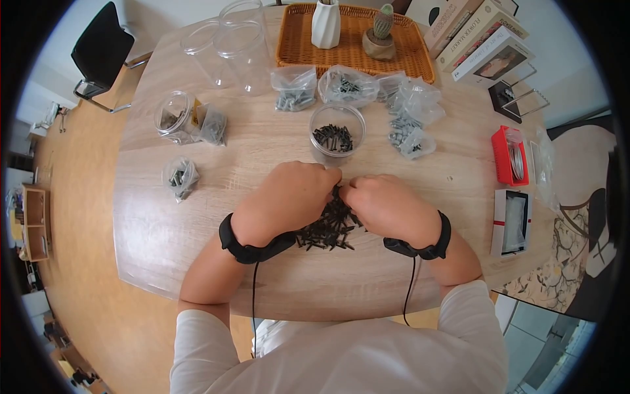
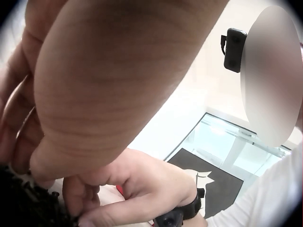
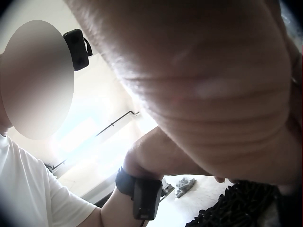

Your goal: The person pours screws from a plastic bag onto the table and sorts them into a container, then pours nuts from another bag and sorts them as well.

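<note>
A loose pile of small black screws (image 1: 328, 231) lies on the table in front of the person, with both hands at its far edge. My left hand (image 1: 287, 197) reaches in from the left, its fingers bent down towards the screws. Facing it, my right hand (image 1: 394, 207) has its fingers curled, with thumb and fingertips right by the pile in the left wrist view. I cannot tell whether screws sit between the fingertips. Just beyond the hands stands a round clear tub (image 1: 329, 157) with more black screws inside.
Bags of grey hardware (image 1: 294, 88) lie behind the tub, and a clear jar (image 1: 176, 131) stands at the left. Farther back are tall clear containers (image 1: 252, 72) and a wicker tray (image 1: 296, 46). At right are a red basket (image 1: 501, 157) and a white box (image 1: 501, 223).
</note>
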Motion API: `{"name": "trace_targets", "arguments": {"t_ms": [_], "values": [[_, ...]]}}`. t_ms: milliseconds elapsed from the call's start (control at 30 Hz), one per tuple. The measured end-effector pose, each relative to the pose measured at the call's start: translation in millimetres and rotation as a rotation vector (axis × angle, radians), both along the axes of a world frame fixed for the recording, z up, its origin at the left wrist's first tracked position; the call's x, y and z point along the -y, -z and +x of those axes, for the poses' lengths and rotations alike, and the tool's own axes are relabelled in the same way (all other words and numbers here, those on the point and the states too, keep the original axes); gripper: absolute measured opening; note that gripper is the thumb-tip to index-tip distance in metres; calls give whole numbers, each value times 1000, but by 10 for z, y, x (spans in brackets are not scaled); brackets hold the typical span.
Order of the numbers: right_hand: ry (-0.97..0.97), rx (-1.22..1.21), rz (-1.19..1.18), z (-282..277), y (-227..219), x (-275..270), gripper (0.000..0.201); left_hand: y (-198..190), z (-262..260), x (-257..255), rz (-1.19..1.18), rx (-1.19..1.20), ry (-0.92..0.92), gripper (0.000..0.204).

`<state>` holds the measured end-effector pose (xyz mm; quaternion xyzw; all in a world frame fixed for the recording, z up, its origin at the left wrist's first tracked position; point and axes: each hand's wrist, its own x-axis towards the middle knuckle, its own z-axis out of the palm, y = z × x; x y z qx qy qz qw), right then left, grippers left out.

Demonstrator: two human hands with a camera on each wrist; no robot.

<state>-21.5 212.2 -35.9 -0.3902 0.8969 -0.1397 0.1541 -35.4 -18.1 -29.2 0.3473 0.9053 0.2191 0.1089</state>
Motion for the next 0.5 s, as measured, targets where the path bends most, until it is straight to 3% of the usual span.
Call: {"name": "trace_targets", "arguments": {"t_ms": [500], "values": [[-13, 17, -34, -8, -120, -24, 11, 106, 23, -39, -6, -62, -12, 15]]}}
